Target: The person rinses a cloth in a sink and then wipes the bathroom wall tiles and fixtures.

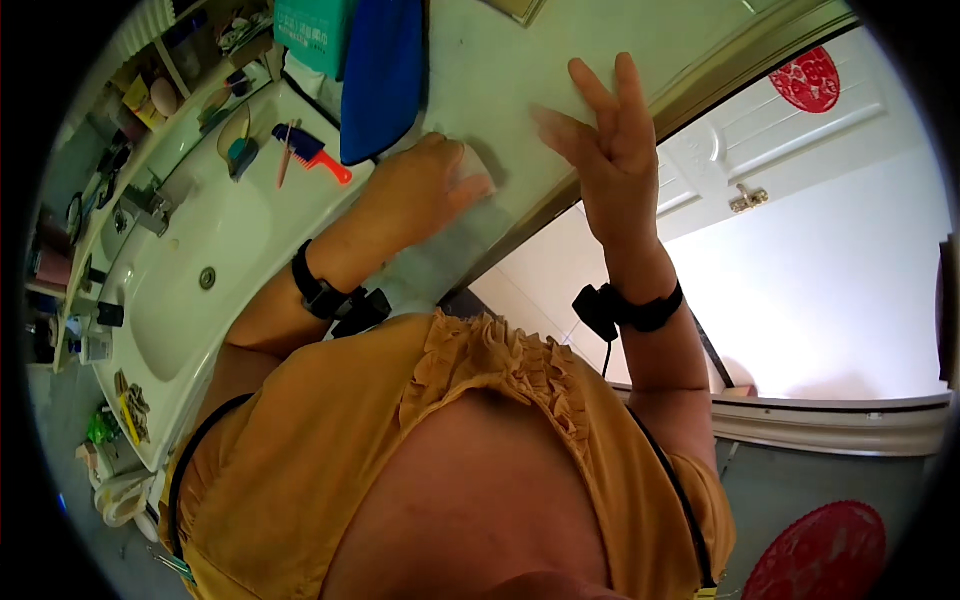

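My left hand (pixel 425 190) reaches past the sink's right edge, its fingers closed around a crumpled white wipe or tissue (pixel 477 172). Part of that white piece shows beyond the knuckles and thumb; the rest is hidden. Raised to the right, my right hand (pixel 615 145) holds nothing, with its fingers spread and slightly blurred. Just behind the left hand hangs a blue cloth-like item (pixel 385 75), beside a teal package (pixel 312 35). A comb (pixel 312 153) with a dark head and orange-red handle lies on the sink's rim, next to a thin pinkish stick (pixel 285 160).
The white sink (pixel 165 325) with its faucet (pixel 150 212) fills the left side. Shelves (pixel 100 215) crowded with toiletries run along its far left. A door frame (pixel 740 75) and a white door (pixel 850 110) with a red round decoration (pixel 808 80) stand at right.
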A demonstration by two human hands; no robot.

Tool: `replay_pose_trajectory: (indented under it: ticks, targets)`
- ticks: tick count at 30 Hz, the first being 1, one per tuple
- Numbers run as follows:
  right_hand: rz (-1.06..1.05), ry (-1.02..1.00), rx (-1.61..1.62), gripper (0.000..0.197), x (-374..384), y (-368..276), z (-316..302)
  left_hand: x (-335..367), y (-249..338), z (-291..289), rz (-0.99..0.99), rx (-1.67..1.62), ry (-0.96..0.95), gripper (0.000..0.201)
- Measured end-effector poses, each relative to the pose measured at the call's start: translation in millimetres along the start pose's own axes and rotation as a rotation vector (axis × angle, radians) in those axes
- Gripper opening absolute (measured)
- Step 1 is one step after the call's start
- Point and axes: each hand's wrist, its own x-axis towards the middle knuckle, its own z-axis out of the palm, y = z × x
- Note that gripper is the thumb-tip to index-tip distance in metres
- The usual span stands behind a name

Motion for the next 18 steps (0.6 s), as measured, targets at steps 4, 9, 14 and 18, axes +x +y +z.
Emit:
replay_pose_trajectory:
  ticks: [4,9,14,18]
  targets:
    - [0.027,-0.122,0.040,0.073,-6,9,-1,-12,8,-11,-0.054,0.076,0.032,0.036]
    - [-0.020,-0.226,0.143,0.081,-19,29,2,-26,25,-12,-0.012,-0.047,0.288,0.037]
    - [0.000,-0.324,0.164,0.084,-34,43,9,-33,46,-13,-0.181,-0.211,0.261,0.024]
    - [-0.042,-0.450,0.014,0.089,-39,49,17,-40,43,-1,-0.256,-0.176,0.259,0.015]
